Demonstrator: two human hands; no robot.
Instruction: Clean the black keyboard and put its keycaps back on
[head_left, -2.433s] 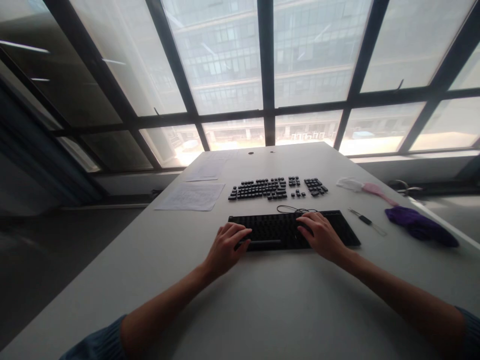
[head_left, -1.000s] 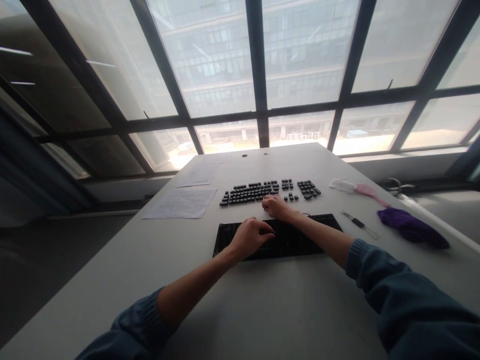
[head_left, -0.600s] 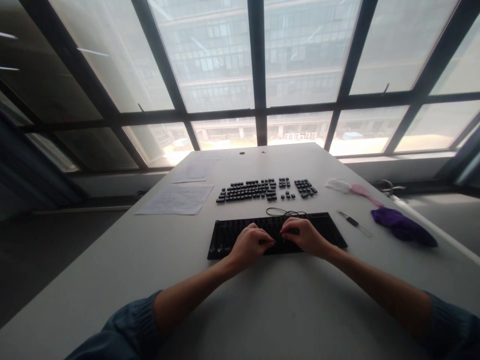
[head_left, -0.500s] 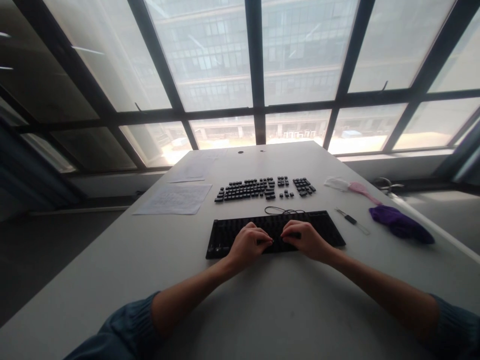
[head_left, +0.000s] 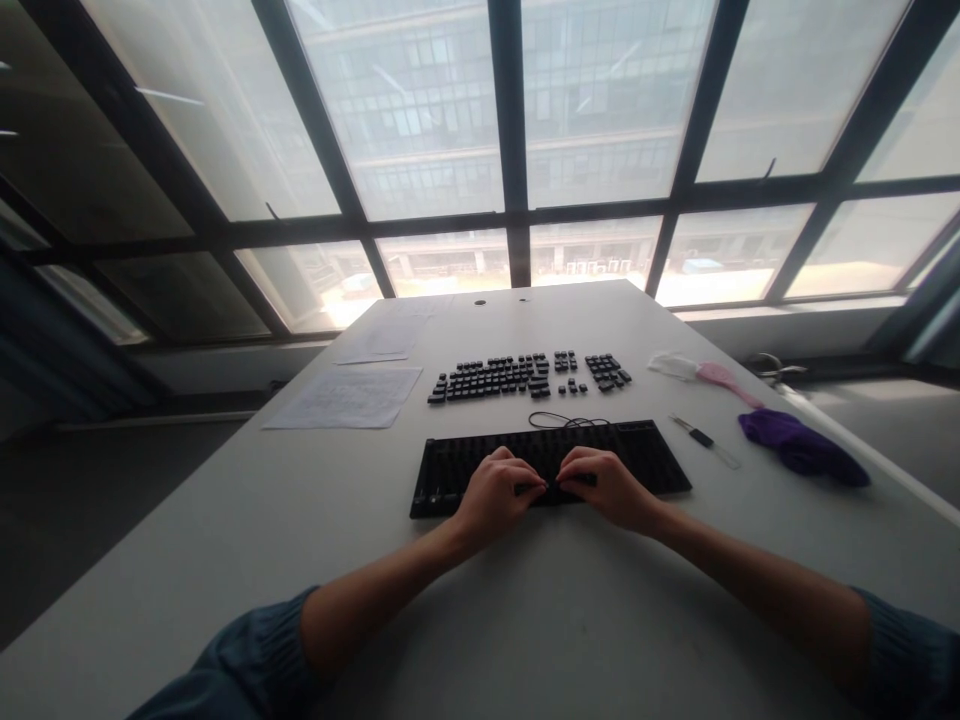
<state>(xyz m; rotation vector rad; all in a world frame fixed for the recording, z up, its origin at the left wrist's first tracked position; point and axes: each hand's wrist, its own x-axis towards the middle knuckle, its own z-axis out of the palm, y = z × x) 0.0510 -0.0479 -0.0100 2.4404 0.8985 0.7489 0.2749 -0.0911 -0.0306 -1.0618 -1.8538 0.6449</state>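
Observation:
A black keyboard (head_left: 637,455) with its keycaps off over most of its face lies in front of me. My left hand (head_left: 501,490) is over its middle, thumb and fingers pinched together. Close beside it, my right hand (head_left: 604,488) also pinches, its fingertips nearly meeting the left ones above the keyboard's front part. Whatever sits between the fingertips is too small and dark to make out. Behind the keyboard, loose black keycaps (head_left: 491,378) are laid out in keyboard order, and a thin black cable (head_left: 566,420) curls at its back edge.
To the right lie a keycap puller with a dark handle (head_left: 703,438), a purple cloth (head_left: 802,448), and a pink and white item (head_left: 716,376). Written paper sheets (head_left: 349,398) rest on the left of the white table (head_left: 480,600). Large windows stand behind.
My right hand has shifted slightly left, bringing its fingertips closer to the left hand's. The left hand stays almost in place.

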